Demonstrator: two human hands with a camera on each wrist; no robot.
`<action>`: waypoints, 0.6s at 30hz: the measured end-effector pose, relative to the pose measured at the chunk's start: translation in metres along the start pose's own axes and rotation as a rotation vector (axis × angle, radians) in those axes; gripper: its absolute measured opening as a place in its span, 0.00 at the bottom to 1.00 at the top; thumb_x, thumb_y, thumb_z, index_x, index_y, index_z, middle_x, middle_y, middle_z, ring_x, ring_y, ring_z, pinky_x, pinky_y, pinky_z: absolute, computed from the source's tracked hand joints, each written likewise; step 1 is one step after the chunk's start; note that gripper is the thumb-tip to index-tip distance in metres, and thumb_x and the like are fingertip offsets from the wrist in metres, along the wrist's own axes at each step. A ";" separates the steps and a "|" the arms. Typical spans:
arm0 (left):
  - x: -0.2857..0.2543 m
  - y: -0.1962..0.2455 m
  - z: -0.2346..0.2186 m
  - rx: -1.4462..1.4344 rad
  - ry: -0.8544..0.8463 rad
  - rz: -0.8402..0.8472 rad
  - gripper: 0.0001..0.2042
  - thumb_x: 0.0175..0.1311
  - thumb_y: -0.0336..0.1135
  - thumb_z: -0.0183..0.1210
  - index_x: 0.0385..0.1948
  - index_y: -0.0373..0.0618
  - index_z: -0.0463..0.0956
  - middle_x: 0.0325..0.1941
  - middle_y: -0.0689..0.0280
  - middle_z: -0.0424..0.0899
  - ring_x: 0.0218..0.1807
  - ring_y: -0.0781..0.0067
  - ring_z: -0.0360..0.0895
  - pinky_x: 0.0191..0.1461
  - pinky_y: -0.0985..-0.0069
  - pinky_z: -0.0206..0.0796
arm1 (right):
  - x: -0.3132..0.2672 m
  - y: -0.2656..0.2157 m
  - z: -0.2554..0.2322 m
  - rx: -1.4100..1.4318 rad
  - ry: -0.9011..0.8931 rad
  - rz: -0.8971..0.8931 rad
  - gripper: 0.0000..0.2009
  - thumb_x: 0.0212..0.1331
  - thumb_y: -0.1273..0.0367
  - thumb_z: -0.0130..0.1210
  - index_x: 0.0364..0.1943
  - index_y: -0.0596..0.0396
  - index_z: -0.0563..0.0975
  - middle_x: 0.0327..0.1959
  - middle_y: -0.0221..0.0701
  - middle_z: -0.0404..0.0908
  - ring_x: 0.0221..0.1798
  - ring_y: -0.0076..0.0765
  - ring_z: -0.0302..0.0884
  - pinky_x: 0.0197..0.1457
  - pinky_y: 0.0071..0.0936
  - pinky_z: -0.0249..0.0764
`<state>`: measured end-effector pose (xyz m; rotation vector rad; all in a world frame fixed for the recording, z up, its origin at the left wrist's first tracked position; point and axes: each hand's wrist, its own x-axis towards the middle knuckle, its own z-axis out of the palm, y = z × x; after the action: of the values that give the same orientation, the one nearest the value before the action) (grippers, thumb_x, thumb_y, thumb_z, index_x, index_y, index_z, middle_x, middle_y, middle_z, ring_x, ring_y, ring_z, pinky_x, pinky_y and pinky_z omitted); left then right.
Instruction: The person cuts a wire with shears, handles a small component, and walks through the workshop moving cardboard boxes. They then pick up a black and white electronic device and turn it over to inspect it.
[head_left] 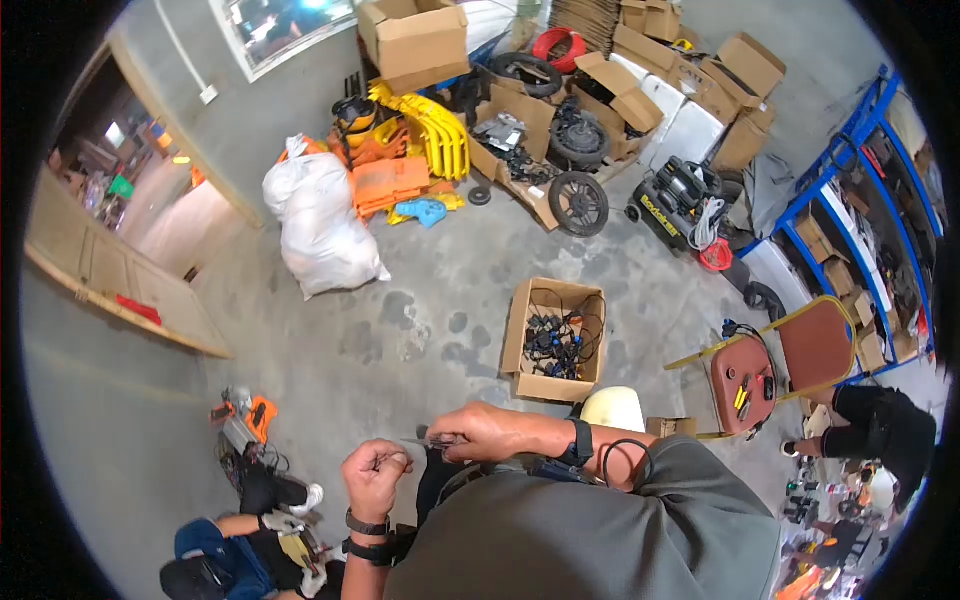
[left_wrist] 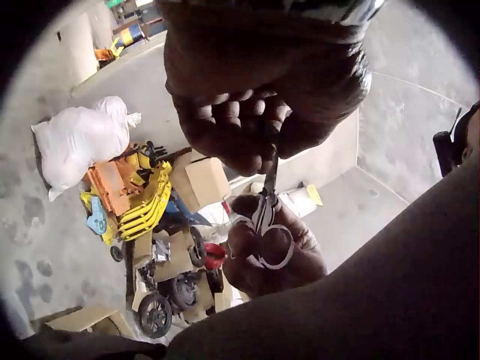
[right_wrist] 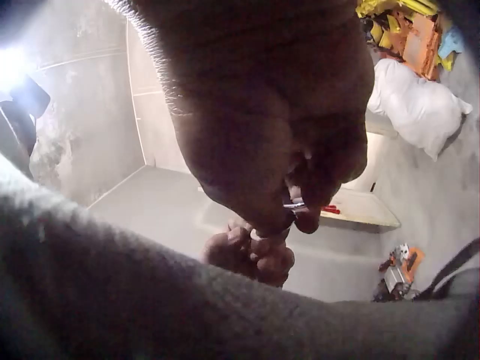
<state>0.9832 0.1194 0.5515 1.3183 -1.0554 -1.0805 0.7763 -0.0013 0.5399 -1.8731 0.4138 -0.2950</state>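
My right hand (head_left: pixel 478 432) holds a small pair of scissors (left_wrist: pixel 264 217) by the handles, whose two loops show in the left wrist view. The metal blades point toward my left hand (head_left: pixel 375 478). That hand is curled, its thumb bent over against the fingers. In the left wrist view the blade tip overlaps the curled fingers (left_wrist: pixel 234 112) of the left hand. From the right wrist, the back of the right hand (right_wrist: pixel 247 120) covers most of the scissors, and a bit of shiny metal shows at its fingertips. Nothing plainly shows inside the left hand.
In front on the floor stands an open cardboard box (head_left: pixel 512 345) of black cables. A red chair (head_left: pixel 740 375) with tools is at right. Beyond lie a white sack (head_left: pixel 325 235), yellow parts (head_left: pixel 430 130) and wheels (head_left: pixel 578 204). Another person (head_left: pixel 235 560) crouches at lower left.
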 end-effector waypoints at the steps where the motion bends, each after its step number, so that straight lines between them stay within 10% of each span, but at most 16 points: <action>1: 0.016 -0.001 0.002 -0.008 -0.044 -0.020 0.03 0.57 0.17 0.52 0.28 0.35 0.73 0.26 0.60 0.81 0.28 0.74 0.77 0.33 0.77 0.72 | 0.001 0.004 -0.009 -0.004 0.019 0.033 0.17 0.51 0.67 0.62 0.46 0.55 0.76 0.28 0.40 0.79 0.31 0.47 0.78 0.35 0.38 0.72; 18: 0.318 0.013 -0.061 0.018 -0.657 0.069 0.03 0.53 0.18 0.59 0.27 0.36 0.76 0.26 0.65 0.83 0.28 0.78 0.79 0.34 0.80 0.72 | 0.146 0.013 -0.099 -0.039 0.562 0.311 0.19 0.54 0.68 0.62 0.50 0.56 0.76 0.32 0.35 0.79 0.33 0.36 0.79 0.38 0.33 0.74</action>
<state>1.1046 -0.1809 0.5563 0.9403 -1.5751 -1.4995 0.8680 -0.1513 0.5603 -1.7112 1.0859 -0.6049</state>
